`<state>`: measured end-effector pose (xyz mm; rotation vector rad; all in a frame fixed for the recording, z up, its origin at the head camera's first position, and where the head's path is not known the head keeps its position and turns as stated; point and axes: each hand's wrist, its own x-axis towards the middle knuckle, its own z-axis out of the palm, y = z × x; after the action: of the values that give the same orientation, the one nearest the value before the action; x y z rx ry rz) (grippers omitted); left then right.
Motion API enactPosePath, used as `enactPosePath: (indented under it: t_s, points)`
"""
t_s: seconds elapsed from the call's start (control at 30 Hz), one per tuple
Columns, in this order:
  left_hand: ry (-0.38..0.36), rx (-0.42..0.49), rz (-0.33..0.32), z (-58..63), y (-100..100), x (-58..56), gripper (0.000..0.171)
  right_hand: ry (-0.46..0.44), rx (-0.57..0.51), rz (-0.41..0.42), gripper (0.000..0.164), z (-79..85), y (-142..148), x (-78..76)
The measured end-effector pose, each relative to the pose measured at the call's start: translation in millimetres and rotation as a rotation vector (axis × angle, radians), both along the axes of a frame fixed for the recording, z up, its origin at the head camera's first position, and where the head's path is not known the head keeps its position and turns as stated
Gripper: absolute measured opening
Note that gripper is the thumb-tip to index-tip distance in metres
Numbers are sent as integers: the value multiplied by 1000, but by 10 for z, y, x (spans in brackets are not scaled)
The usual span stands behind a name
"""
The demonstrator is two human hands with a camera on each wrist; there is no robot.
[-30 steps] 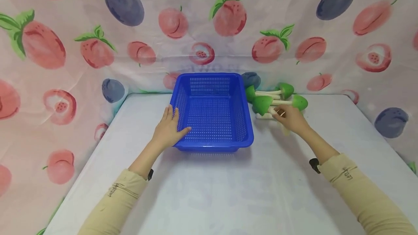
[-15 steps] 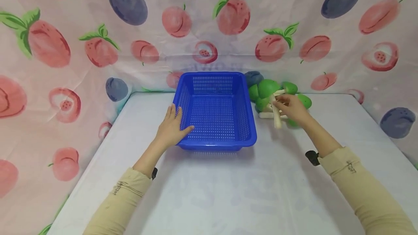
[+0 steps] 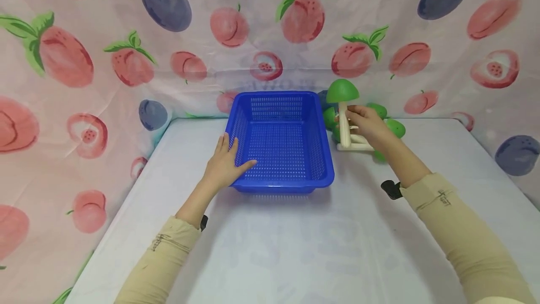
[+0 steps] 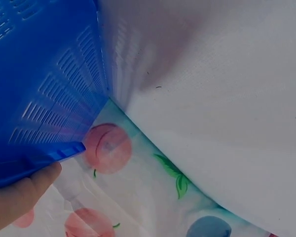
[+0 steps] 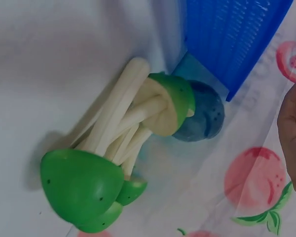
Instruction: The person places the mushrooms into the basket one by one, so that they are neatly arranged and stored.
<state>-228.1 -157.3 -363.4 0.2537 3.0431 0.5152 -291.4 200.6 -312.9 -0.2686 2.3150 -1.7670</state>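
My right hand [image 3: 366, 125] pinches a toy mushroom [image 3: 343, 95] by its cream stem, holding it upright with the green cap on top. This mushroom is right of the blue plastic basket [image 3: 282, 184]. My left hand [image 3: 220, 167] rests on the basket's left rim with fingers spread and thumb over the inside. In the left wrist view, a finger [image 4: 37, 185] touches the rim. More green-capped mushrooms [image 5: 81, 182] lie in a pile with crossed stems in the right wrist view, under my right hand [image 5: 292, 138]. The held mushroom is outside that view.
A white-covered table [image 3: 295, 247] bears the basket and the mushroom pile. Behind it hangs a pale cloth [image 3: 236, 76] printed with peaches and plums. The perforated basket floor [image 3: 276, 149] shows bare. Black straps with small devices [image 3: 392, 189] sit at the wrists.
My right hand has lifted a mushroom from the pile and turned it upright, cap up, moving slightly left toward the basket. My left hand has stayed on the rim.
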Motion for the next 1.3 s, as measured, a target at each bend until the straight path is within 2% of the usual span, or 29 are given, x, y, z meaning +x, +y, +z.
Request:
enactPosePath:
  t_s: [0.3, 0.4, 0.5, 0.7, 0.93, 1.1, 1.23, 1.3]
  points:
    - [3, -12, 2, 20, -19, -28, 94, -74, -259, 29, 53, 156, -302, -60]
    - [0, -7, 11, 35, -35, -37, 94, -97, -365, 33, 53, 242, -435, -106]
    - [0, -3, 17, 40, -48, -52, 93, -103, -418, 30, 53, 345, -565, -154]
    - [-9, -24, 16, 1, -60, -80, 88, -101, -421, 45, 50, 520, -810, -240]
    - [-8, -23, 8, -40, -32, -73, 80, -93, -391, 72, 51, 611, -1041, -272]
    - [-2, -27, 6, -60, -10, -54, 78, -79, -423, 58, 48, 603, -1209, -307]
    - [6, -20, 9, -55, -14, -45, 76, -62, -429, 64, 46, 539, -1376, -411]
    - [7, -21, 16, -49, -23, -41, 75, -58, -395, 70, 45, 486, -1462, -480]
